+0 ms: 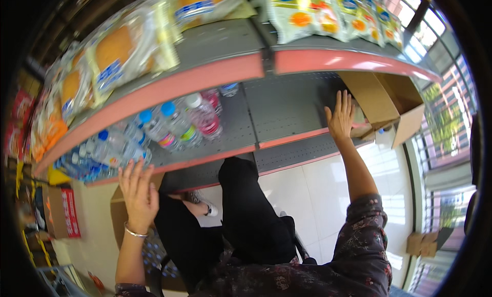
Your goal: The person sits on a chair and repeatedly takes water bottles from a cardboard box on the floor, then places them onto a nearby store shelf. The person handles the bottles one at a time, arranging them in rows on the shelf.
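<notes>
My left hand (139,195) is raised with fingers spread and nothing in it, in front of the red-edged shelf and nearest to the clear plastic water bottles (111,148) lined up there. A silver bangle (135,231) circles that wrist. Further along the same shelf stand bottles with blue caps and a bottle with a pink label (205,118). My right hand (341,118), also with nothing in it, reaches over the perforated grey shelf (288,101), its fingers slightly apart. It is beside an open cardboard box (369,97); whether it touches the box cannot be told.
Above, an upper shelf (219,43) carries packaged bread (115,47) and white-and-yellow snack bags (303,18). Beside my black-trousered legs stands a cardboard box (152,254) of bottles. Another carton (57,212) sits on the floor at left; small boxes (422,243) lie by the window.
</notes>
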{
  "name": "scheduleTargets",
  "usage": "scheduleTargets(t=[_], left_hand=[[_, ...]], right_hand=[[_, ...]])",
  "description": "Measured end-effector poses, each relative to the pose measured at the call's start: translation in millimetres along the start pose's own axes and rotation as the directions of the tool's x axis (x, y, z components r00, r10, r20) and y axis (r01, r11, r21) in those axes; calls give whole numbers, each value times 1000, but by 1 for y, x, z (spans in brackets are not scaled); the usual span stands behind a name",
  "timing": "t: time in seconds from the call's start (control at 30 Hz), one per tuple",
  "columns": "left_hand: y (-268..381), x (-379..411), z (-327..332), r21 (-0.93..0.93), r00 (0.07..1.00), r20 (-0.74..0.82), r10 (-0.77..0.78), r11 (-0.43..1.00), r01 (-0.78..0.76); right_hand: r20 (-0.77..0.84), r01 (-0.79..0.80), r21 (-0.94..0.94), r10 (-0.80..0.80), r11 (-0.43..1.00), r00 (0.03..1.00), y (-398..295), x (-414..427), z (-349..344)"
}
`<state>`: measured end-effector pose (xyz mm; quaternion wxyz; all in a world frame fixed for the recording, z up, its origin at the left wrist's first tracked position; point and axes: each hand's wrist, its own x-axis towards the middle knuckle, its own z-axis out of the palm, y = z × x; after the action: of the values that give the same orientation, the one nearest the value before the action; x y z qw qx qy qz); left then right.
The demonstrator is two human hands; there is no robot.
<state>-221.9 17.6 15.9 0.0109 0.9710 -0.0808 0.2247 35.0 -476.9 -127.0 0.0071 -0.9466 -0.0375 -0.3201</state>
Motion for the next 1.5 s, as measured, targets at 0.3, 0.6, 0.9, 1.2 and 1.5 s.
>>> scheduleTargets(t=[0.3,0.6,0.9,1.2,1.5], left_hand=[[-127,-271,10,17,476,609,-634,611,791],[-127,-562,107,155,277,698,-661,517,842],[-71,-550,96,177,2,713,-701,183,967],[-62,-526,155,66,-6,740,-672,64,996],[-62,-508,235,55,-67,695,-716,-39,998]], right_hand=[[145,175,870,-581,460,801,-261,-147,-76],[123,-183,982,-861,36,493,-457,-254,-157],[233,-158,966,-953,204,192,-553,-299,-173],[427,294,881,-890,370,-159,-622,-340,-140],[680,673,710,-451,207,-579,-650,-400,-88]])
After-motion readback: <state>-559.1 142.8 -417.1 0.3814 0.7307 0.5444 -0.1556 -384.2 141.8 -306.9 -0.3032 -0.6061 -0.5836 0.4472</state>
